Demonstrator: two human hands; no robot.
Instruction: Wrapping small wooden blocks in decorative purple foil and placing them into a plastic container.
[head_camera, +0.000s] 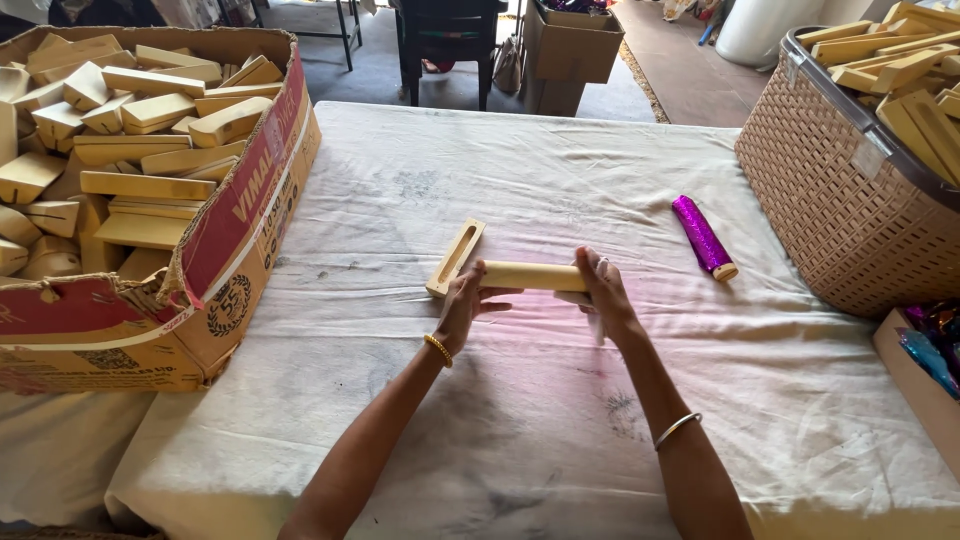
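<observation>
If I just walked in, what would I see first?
Probably the two hands in the middle of the cloth-covered table: the left hand and right hand hold a pale wooden bar by its ends. Next, the shiny purple roll lying just to their right. Then the torn cardboard box at the left and the woven basket at the right, both heaped with wooden pieces.

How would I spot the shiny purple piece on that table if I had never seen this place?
Start at the woven tan plastic basket on the right of the white cloth-covered table. Just left of its base lies a short stick wrapped in glittery purple foil, apart from both hands. It is the only wrapped piece on the cloth; the others are bare pale wood.
</observation>
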